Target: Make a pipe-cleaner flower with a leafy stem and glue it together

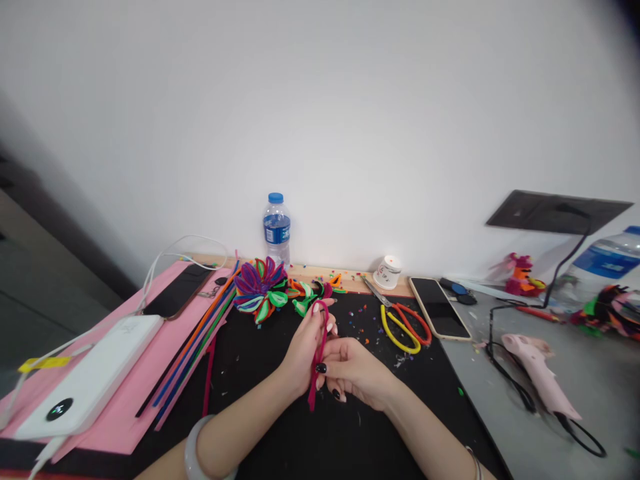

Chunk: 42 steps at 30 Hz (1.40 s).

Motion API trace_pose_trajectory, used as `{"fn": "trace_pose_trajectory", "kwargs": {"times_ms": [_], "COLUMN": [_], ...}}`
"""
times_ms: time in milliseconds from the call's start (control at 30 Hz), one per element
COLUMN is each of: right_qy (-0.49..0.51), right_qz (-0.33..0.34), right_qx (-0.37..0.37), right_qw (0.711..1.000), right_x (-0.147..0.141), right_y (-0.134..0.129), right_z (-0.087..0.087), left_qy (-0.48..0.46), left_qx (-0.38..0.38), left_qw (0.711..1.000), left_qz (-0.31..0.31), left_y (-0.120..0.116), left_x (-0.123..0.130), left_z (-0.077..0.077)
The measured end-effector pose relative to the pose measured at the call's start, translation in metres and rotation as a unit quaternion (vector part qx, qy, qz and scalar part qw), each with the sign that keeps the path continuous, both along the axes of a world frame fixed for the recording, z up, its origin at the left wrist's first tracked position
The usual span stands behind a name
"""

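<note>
A dark pink fuzzy stem (313,390) is bent into a narrow loop between my two hands, above the black mat (280,433). My left hand (304,347) is closed on its upper part, the loop's top showing near the fingertips. Lower down, my right hand (353,370) pinches the same stem between thumb and fingers. Just beyond my hands lies a multicoloured flower of fuzzy stems (261,290), with smaller green, orange and pink pieces (305,293) beside it. Scissors with yellow and red handles (400,325) rest to the right, blades apart.
Loose fuzzy stems (193,357), a white power bank (95,377) and a dark phone (180,291) lie at left. Behind stand a water bottle (277,230) and a white cup (387,272). At right are another phone (440,308) and a corded pink glue gun (543,373).
</note>
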State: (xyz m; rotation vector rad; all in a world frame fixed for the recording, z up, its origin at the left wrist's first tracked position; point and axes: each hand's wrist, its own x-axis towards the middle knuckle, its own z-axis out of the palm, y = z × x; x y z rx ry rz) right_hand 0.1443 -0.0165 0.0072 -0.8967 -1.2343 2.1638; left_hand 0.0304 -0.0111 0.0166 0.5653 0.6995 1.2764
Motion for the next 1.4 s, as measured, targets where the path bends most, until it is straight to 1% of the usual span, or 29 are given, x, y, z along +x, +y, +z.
{"fn": "trace_pose_trajectory", "kwargs": {"times_ms": [200, 333, 400, 500, 633, 767, 867, 967, 1100, 1233, 1400], "right_qy": [0.02, 0.044, 0.059, 0.083, 0.102, 0.083, 0.047, 0.018, 0.005, 0.001, 0.0], "right_qz": [0.02, 0.017, 0.006, -0.029, -0.067, -0.115, -0.136, -0.137, -0.141, -0.151, -0.155], "right_qx": [-0.025, -0.033, -0.031, -0.027, -0.007, 0.022, 0.045, 0.069, 0.087, 0.096, 0.1], "right_qw": [0.999, 0.998, 0.998, 0.996, 0.992, 0.99, 0.989, 0.988, 0.986, 0.984, 0.983], "right_x": [0.0, 0.002, 0.004, 0.005, 0.004, 0.003, 0.004, 0.004, 0.005, 0.005, 0.006], "right_y": [0.0, 0.002, 0.004, 0.004, 0.004, 0.005, 0.007, 0.008, 0.009, 0.01, 0.01], "right_z": [0.003, 0.001, -0.001, -0.002, 0.003, 0.006, 0.003, -0.003, -0.008, -0.009, -0.007], "left_qy": [-0.009, -0.006, 0.0, 0.009, 0.037, 0.074, 0.095, 0.121, 0.159, 0.177, 0.179], "left_qx": [0.001, 0.004, 0.013, 0.028, 0.019, 0.02, 0.018, 0.023, 0.047, 0.055, 0.062], "left_qw": [1.0, 1.0, 1.0, 0.999, 0.998, 0.996, 0.993, 0.991, 0.986, 0.983, 0.982], "left_qz": [-0.017, -0.008, -0.011, -0.028, -0.041, -0.055, -0.061, -0.06, -0.033, -0.017, -0.018], "left_y": [-0.002, -0.002, -0.001, -0.001, 0.0, -0.001, 0.0, 0.001, 0.002, 0.004, 0.004], "left_x": [0.002, 0.0, -0.002, -0.005, -0.007, -0.007, -0.006, -0.006, -0.008, -0.009, -0.01], "left_z": [-0.002, -0.001, 0.0, -0.001, -0.002, -0.003, -0.005, -0.007, -0.011, -0.012, -0.012]}}
